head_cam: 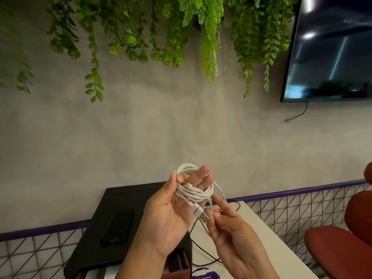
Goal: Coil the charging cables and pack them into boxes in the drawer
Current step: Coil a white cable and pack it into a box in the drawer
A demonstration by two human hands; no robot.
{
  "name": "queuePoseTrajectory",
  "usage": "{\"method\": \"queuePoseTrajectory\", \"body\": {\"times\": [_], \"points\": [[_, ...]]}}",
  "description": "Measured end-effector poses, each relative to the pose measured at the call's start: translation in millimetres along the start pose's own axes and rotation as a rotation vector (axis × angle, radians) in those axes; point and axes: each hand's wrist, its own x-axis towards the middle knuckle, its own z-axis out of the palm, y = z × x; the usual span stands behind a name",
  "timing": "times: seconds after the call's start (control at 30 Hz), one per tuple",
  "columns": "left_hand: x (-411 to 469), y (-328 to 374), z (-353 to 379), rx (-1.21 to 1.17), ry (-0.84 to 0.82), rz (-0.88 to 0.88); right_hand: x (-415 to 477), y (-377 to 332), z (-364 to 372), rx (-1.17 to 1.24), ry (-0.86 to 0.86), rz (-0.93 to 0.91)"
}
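Observation:
A white charging cable [192, 193] is wound in several loops around the fingers of my left hand [173, 216], which is raised palm up in the middle of the view. Its USB plug [199, 212] hangs down from the coil. My right hand [231, 232] pinches the loose end of that cable just right of the plug, close under the coil. A black cable [203, 250] lies loose on the white table [257, 228] below. A purple and white box [205, 275] shows at the bottom edge. The drawer is not in view.
A black cabinet top [112, 224] carries a dark phone [118, 228] at the left. A red chair [346, 238] stands at the right. A wire-grid panel with a purple rail runs along the grey wall; hanging plants and a dark screen [330, 49] are above.

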Motion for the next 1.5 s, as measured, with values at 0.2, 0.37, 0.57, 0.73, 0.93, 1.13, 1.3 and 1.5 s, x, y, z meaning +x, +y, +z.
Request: {"method": "queuePoseTrajectory", "body": {"times": [0.2, 0.37, 0.57, 0.73, 0.93, 1.13, 1.3, 1.5], "points": [[3, -6, 8, 0.293, 0.109, 0.071, -4, 3, 1, -0.165, -0.041, -0.128], [7, -8, 6, 0.659, 0.217, 0.239, -2, 1, -3, -0.598, -0.019, -0.240], [9, -4, 6, 0.825, 0.192, 0.198, -10, -28, 17, -1.319, -0.096, -0.830], [12, -4, 13, 0.717, 0.129, 0.103, -2, -47, 50, -1.602, -0.345, -0.858], [5, 6, 12, 0.657, 0.074, -0.001, 6, -61, 63, -1.478, -0.440, -0.919], [-4, 4, 8, 0.590, 0.078, -0.103, 30, -84, 72, -0.905, -0.373, -0.978], [-4, 9, 8, 0.456, 0.107, -0.069, 46, -80, 50, -0.981, -0.183, -0.903], [2, 12, 3, 0.376, 0.193, 0.006, 43, -55, 22, -1.342, -0.117, -0.684]]}}
